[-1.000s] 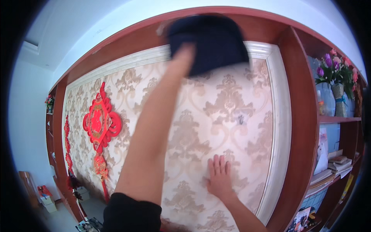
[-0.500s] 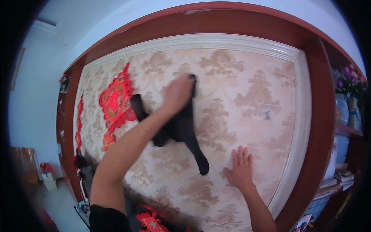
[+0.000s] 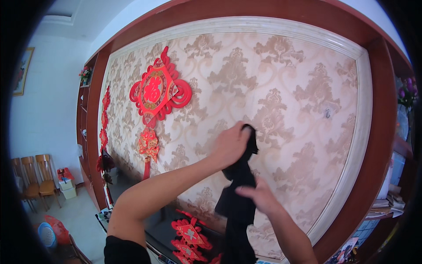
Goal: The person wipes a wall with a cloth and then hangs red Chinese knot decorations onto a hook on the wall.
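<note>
My left hand (image 3: 232,143) is closed round the upper end of a black cloth (image 3: 239,200), in front of a pale wall panel (image 3: 281,154) with a brown damask pattern. From there the cloth hangs down in loose folds past the lower edge of the panel. Lower on the right, my right hand (image 3: 266,198) has its thumb across the cloth, and its other fingers are partly hidden. A red knotted hanging ornament (image 3: 153,90) with a smaller gold-and-red piece and a tassel is on the panel, left of my hands.
A dark red wooden frame (image 3: 376,127) surrounds the panel, with shelves of papers (image 3: 387,204) and flowers (image 3: 408,92) at the right. More red knot ornaments (image 3: 190,235) lie below on a dark surface. Wooden chairs (image 3: 45,174) and a white box (image 3: 67,187) stand far left.
My left hand has moved down and right with the black cloth. My right hand, earlier spread flat on the panel, has come to the cloth. The view has shifted, showing more of the room's left side.
</note>
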Demonstrator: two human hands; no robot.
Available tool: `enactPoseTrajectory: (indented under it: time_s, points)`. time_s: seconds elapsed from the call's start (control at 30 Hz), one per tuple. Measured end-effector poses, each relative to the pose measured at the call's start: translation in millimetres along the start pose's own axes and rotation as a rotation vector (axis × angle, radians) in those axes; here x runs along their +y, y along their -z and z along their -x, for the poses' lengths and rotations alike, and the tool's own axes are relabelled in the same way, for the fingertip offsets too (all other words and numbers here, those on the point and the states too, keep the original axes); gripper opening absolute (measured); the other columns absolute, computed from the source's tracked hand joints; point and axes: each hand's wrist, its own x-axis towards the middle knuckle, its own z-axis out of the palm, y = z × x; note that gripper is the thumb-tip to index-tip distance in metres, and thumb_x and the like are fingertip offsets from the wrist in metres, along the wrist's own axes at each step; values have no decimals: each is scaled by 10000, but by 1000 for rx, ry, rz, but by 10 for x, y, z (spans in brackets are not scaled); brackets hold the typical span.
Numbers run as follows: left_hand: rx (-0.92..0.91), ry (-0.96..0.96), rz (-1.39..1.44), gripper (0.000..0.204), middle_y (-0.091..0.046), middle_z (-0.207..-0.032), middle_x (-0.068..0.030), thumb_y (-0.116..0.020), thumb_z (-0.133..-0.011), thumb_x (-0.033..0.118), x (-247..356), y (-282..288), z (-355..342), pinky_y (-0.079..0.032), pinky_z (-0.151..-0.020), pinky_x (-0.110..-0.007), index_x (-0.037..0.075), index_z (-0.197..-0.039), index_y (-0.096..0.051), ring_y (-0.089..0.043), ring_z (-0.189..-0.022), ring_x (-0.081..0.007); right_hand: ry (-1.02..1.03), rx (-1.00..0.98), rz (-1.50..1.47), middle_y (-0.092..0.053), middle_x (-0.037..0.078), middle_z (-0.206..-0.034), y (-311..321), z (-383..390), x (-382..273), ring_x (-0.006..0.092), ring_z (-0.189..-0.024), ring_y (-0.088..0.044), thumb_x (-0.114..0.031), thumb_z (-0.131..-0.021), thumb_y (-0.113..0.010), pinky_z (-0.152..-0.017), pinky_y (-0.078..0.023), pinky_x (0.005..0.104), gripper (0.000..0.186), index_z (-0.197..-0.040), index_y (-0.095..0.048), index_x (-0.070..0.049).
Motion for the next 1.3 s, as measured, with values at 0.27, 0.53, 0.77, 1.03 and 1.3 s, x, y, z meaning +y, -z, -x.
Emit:
enactPoseTrajectory:
  time_s: [0.27, 0.53, 0.77, 1.03, 1.3]
  points:
    - [-175, 263, 280, 867, -579, -1226, -267, -698, -824, 510, -882, 518, 804, -490, -873, -386, 46, -1450, -318, -624, -1012, -291, 162, 232, -331, -612, 151, -1147, -34, -1103, -561, 252, -1044, -616, -8, -833, -479, -882, -529, 351, 431, -1263, -513, 9]
    - [297, 512, 790, 257, -677, -997, -67, -609, -931, 135, -1032, 723, 737, -547, -732, -285, 39, -1170, -612, -662, -864, -149, 87, -390, 171, -587, 144, -1283, -585, -1336, -905, 221, -1178, -547, -375, -912, -614, -971, -438, 335, 583, -1379, -456, -64]
    - [787, 448, 1012, 425, -628, -1090, -53, -551, -984, 299, -2077, 1627, 229, -514, -732, -385, 143, -1357, -419, -624, -890, -203, 425, 284, 1190, -600, 191, -1259, 65, -1634, -884, 340, -1203, -542, -336, -852, -647, -996, -424, 446, 541, -1291, -530, -42]
    - [861, 555, -913, 270, -604, -1151, -111, -532, -941, 274, -686, 2027, -2685, -497, -719, -328, 95, -1048, -703, -596, -988, -226, 391, 278, 1494, -239, 277, -1526, 469, -1102, -188, 463, -1436, -168, -356, -804, -695, -1139, -260, 532, 579, -1281, -569, -54]
    - [155, -753, 134, 201, -635, -1061, -260, -554, -906, 149, 2230, -689, -2595, -476, -888, -471, -1, -1024, -616, -579, -1034, -452, 518, 167, 1362, -306, 296, -1488, 832, -1084, -153, 447, -1410, -247, -329, -779, -692, -1162, -248, 467, 516, -1120, -614, 50]
